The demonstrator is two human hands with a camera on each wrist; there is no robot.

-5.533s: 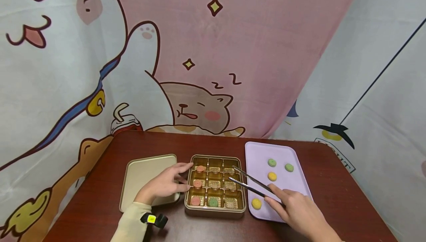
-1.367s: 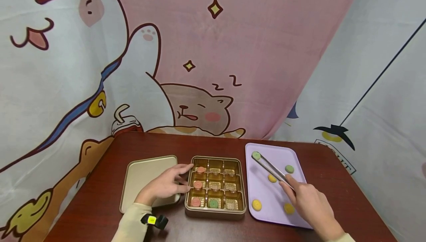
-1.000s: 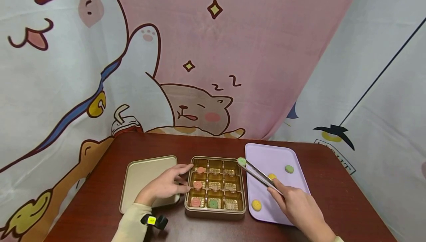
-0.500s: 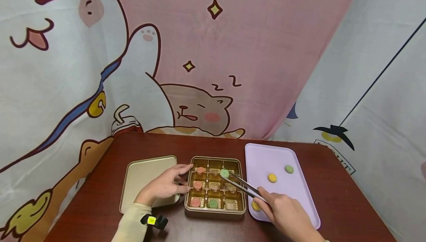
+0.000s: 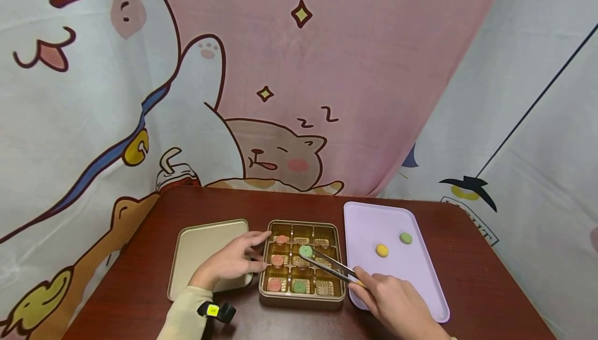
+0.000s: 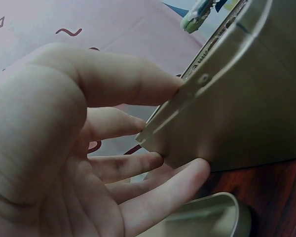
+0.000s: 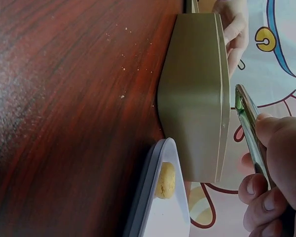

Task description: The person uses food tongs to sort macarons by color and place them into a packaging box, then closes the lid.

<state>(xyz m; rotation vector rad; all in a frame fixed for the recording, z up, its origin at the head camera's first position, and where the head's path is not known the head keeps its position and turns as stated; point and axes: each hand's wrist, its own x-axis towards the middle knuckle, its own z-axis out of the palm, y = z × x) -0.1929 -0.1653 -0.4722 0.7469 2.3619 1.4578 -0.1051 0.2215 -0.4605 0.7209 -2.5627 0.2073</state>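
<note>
My right hand [image 5: 394, 301] grips metal tongs [image 5: 333, 269], whose tips pinch a green macaron [image 5: 306, 251] over the middle compartment of the gold tin [image 5: 301, 302]. In the right wrist view that macaron [image 7: 239, 103] shows above the tin's rim. My left hand [image 5: 233, 258] rests its fingertips against the tin's left side, thumb and fingers spread; the left wrist view shows them touching the wall and rim. Pink-orange macarons [image 5: 277, 260] fill the tin's left column, and another green macaron [image 5: 299, 286] lies in the front middle compartment.
Right of the tin, a lilac tray [image 5: 420, 277] bears a yellow macaron [image 5: 382, 250], a green one [image 5: 406, 238] and another yellow macaron [image 7: 166, 181] near its front left corner. The tin's lid [image 5: 201, 244] lies left, partly under my left hand. A printed cloth hangs behind the table.
The tongs, empty over the tin earliest, took the green macaron from the tray and carried it left over the tin's middle compartment. My left hand has stayed at the tin's side.
</note>
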